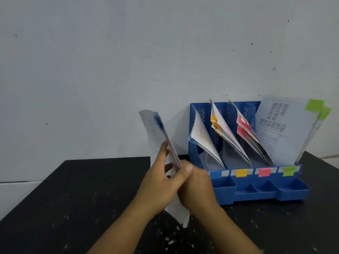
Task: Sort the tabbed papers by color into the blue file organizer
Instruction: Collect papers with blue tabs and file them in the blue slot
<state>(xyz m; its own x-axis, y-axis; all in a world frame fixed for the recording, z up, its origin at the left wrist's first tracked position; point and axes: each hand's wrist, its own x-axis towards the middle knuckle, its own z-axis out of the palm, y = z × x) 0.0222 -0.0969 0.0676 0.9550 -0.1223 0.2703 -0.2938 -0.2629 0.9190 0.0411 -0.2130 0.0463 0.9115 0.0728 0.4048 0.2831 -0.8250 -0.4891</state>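
A blue file organizer [260,191] stands on the black table at the right, its front labels blue, yellow, pink and green from left to right. Papers lean in each slot: plain-looking sheets [200,138] at the left, yellow-tabbed papers [218,123], pink-tabbed papers [244,127] and green-tabbed papers [282,125]. Just left of the organizer, my left hand [159,182] and my right hand [194,184] together hold a blurred upright bundle of blue-tabbed papers [156,129] between them. The lower edge of the bundle hangs below my hands.
The black table [73,208] is speckled with white flecks and meets a pale wall behind. The organizer's front has small open trays [225,182].
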